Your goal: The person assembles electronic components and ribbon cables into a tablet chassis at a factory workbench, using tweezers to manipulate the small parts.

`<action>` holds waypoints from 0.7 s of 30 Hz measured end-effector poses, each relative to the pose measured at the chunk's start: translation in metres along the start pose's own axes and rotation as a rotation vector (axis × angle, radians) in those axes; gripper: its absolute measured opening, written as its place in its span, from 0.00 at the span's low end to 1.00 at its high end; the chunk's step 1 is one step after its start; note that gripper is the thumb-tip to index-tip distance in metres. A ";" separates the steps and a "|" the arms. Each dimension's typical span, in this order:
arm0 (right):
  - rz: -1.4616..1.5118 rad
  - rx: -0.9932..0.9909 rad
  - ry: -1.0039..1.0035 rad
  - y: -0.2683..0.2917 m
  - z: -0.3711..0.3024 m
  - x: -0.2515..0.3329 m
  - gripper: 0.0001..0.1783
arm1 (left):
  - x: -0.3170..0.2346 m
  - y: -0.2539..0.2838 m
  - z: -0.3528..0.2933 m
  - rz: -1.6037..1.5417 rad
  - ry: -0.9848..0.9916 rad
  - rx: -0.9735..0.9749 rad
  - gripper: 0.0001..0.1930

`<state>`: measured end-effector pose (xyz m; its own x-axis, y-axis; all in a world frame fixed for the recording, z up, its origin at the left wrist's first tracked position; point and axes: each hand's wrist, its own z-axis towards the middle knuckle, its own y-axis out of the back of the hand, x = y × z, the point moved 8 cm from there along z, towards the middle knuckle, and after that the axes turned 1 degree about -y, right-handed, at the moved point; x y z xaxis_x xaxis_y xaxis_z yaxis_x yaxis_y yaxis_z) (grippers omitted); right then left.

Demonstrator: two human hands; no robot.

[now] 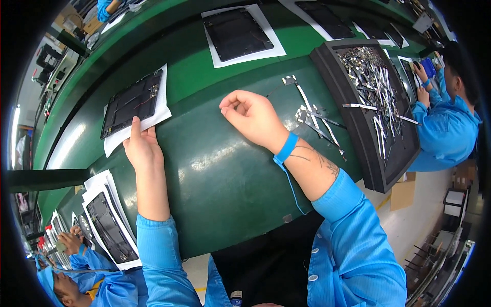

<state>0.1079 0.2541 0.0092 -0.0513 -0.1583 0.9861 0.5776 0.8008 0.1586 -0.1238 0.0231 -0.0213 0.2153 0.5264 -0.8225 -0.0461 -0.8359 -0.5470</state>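
Observation:
My left hand [144, 149] grips the near edge of a black tablet back housing [133, 104] and the white sheet [162, 108] under it. The thumb lies on top at the corner; the other fingers are partly hidden below the sheet. A thin red wire and small parts show inside the housing. My right hand [253, 118] hovers over the green bench with its fingers curled and nothing visible in them. A blue wrist strap [286, 148] with a cord circles that wrist. To its right lie several loose flex cables [318, 123], black and white with metal connector ends.
A black foam tray [364, 148] heaped with flex cables [371, 82] stands at right. More black housings [238, 33] on white sheets lie on the green line [189, 77] beyond. Another housing [110, 225] is at lower left. Co-workers in blue sit at right [445, 128] and lower left [110, 281].

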 end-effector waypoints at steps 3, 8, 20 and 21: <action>-0.010 0.013 0.006 -0.002 0.001 0.000 0.06 | -0.001 0.003 -0.001 -0.030 -0.045 -0.026 0.20; -0.033 0.017 0.024 -0.002 0.000 0.002 0.06 | 0.000 0.000 -0.008 -0.096 -0.057 0.025 0.22; -0.094 0.037 0.057 -0.004 -0.002 0.005 0.05 | 0.005 0.006 -0.006 -0.050 -0.128 0.020 0.23; -0.100 0.043 0.059 -0.004 -0.002 0.006 0.05 | 0.003 0.003 -0.006 -0.035 -0.139 0.048 0.23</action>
<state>0.1070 0.2488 0.0141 -0.0576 -0.2713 0.9608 0.5368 0.8030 0.2589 -0.1170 0.0212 -0.0240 0.0804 0.5744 -0.8146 -0.0879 -0.8100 -0.5799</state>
